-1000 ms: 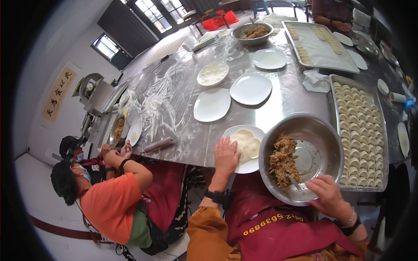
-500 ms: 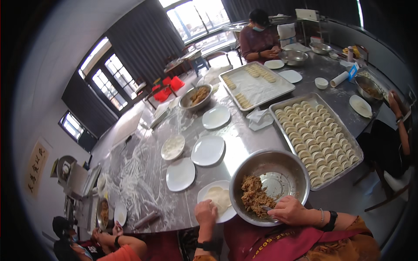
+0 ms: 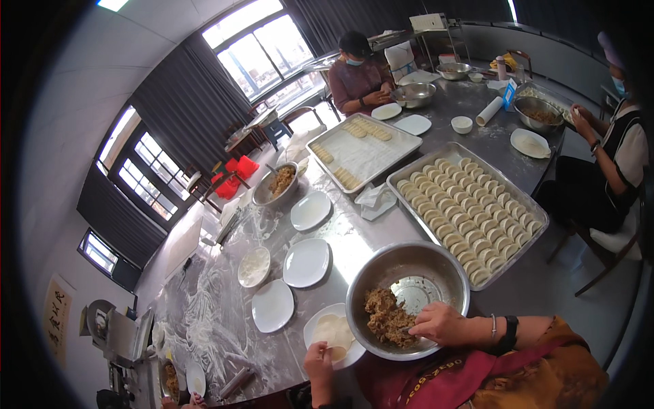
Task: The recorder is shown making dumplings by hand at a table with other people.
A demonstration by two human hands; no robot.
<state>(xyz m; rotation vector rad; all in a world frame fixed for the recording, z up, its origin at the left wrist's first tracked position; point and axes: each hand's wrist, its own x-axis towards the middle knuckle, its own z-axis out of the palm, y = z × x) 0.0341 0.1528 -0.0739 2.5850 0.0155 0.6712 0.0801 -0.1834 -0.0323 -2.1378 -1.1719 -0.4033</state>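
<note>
My left hand [image 3: 318, 360] is closed at the near edge of a white plate [image 3: 360, 352], pinching a round dough wrapper [image 3: 338, 354]. More pale wrappers [image 3: 334, 330] lie in a stack on that plate. My right hand [image 3: 438, 324] reaches over the rim of a large steel bowl [image 3: 446, 286], its fingers closed round a thin metal utensil [image 3: 407, 329]. The utensil's far end is sunk in the brown minced filling [image 3: 385, 313] heaped on the bowl's left side, so its shape is hidden.
Beyond the bowl, a metal tray [image 3: 538, 235] holds rows of dumplings. Another tray [image 3: 368, 160] is partly filled. White plates [image 3: 306, 262] and a floury dish [image 3: 254, 266] stand left. Co-workers sit at the far side [image 3: 357, 75] and right [image 3: 613, 150]; another's hands [image 3: 194, 402] show lower left.
The whole view has shifted, bringing the right co-worker more into sight. My left hand, formerly over the wrapper stack, now pinches a wrapper near the plate's edge. My right hand stays at the filling.
</note>
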